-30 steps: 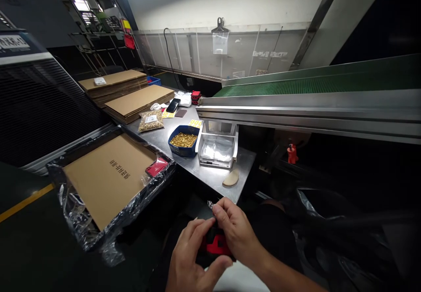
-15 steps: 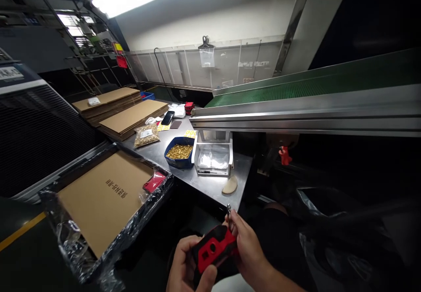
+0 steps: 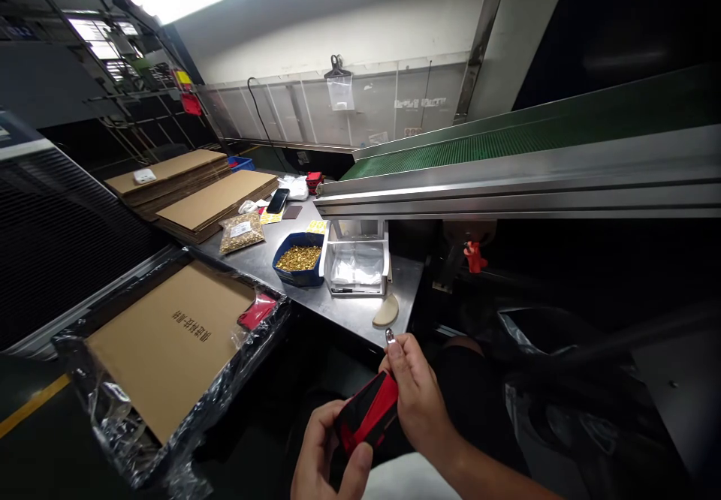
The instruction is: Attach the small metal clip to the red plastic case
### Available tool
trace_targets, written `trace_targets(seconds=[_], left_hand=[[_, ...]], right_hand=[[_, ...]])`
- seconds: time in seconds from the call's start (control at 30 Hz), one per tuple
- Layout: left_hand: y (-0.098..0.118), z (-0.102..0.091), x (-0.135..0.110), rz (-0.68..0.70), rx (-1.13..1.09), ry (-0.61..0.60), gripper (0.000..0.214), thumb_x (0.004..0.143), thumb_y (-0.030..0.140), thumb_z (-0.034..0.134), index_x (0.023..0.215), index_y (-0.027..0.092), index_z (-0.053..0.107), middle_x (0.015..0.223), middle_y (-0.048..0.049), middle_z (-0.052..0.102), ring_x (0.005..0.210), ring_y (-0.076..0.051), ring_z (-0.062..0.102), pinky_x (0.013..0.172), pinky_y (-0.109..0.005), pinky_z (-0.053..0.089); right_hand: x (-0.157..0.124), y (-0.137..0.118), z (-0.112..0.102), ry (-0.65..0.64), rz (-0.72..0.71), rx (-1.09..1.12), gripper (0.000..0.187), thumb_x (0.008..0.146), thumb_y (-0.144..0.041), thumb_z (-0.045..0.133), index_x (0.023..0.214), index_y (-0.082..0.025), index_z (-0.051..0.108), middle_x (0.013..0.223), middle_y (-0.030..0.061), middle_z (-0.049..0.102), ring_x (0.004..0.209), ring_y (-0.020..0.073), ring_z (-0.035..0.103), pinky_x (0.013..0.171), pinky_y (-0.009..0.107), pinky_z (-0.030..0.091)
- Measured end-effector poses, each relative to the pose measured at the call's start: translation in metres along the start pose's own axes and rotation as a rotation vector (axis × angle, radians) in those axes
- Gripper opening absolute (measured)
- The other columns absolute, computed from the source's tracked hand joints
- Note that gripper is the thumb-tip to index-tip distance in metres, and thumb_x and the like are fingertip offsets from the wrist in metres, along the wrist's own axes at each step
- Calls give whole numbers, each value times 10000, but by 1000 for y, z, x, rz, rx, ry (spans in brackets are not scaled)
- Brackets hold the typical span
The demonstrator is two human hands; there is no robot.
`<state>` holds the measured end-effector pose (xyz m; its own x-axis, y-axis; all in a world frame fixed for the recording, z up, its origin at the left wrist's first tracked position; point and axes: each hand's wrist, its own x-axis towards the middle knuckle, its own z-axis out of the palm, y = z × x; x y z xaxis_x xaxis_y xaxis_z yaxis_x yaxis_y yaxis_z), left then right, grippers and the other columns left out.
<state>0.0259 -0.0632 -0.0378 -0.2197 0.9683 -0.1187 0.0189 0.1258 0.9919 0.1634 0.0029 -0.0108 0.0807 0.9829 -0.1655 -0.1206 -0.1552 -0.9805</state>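
Your right hand (image 3: pixel 420 399) pinches a small metal part (image 3: pixel 388 334) above the red-black casing (image 3: pixel 369 417), which your left hand (image 3: pixel 327 451) clasps; a loose pinch could drop the part.

Setting: factory packing station. Evidence: green conveyor belt (image 3: pixel 507 140) in a steel frame, running along the table's far edge; stainless steel table (image 3: pixel 360 312); blue bin of small brass parts (image 3: pixel 298 258) and a clear plastic tray (image 3: pixel 357 266) side by side mid-table; bagged brass parts (image 3: pixel 241 232); stacks of flat cardboard sheets (image 3: pixel 217 198) at the far left corner; plastic-lined carton (image 3: pixel 169 335) beside the table's left edge; overhead strip light; metal shelving racks (image 3: pixel 121 72) behind.
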Motion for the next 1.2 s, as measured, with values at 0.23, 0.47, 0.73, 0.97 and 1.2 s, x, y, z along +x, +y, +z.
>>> trace_targets(seconds=[0.23, 0.47, 0.73, 0.97, 1.2], left_hand=[[-2, -2, 1, -66, 120, -109, 514, 735, 632, 672, 989, 197, 574, 1224, -127, 577, 1079, -301, 626, 946, -402, 516], [28, -8, 24, -166, 36, -481, 765, 719, 596, 751, 1311, 166, 526, 1274, -166, 641, 1238, -344, 563, 1093, -477, 443], [42, -12, 23, -142, -95, -410, 879, 708, 518, 795, 1441, 220, 410, 1417, -151, 547, 1282, -361, 534, 1133, -506, 405], [34, -15, 18, -142, -122, -464, 902, 726, 537, 773, 1469, 274, 333, 1450, -119, 510, 1307, -328, 510, 1113, -444, 426], [35, -17, 21, -88, -71, -344, 869, 756, 449, 752, 1466, 258, 288, 1362, -107, 574, 1254, -270, 562, 1004, -298, 510]], right_hand=[[-1, -7, -8, -74, -91, -114, 339, 990, -543, 336, 900, -238, 456, 684, -41, 502, 579, 113, 463, 558, 255, 398], [-13, -12, -16, -494, -374, -324, 226, 1001, -421, 344, 979, -226, 456, 662, -45, 479, 553, 116, 455, 554, 272, 349], [-19, -12, -8, 13, -255, 24, 326, 1023, -425, 271, 1091, -256, 542, 1126, 74, 649, 1043, 201, 606, 933, 370, 500], [-19, -10, -11, -59, -283, 83, 305, 1023, -398, 299, 1122, -248, 544, 1153, 98, 635, 1077, 216, 608, 959, 436, 525], [-49, -35, -8, -71, -296, 386, 310, 923, -593, 454, 982, -297, 526, 1038, 107, 677, 815, 264, 687, 626, 419, 562]])
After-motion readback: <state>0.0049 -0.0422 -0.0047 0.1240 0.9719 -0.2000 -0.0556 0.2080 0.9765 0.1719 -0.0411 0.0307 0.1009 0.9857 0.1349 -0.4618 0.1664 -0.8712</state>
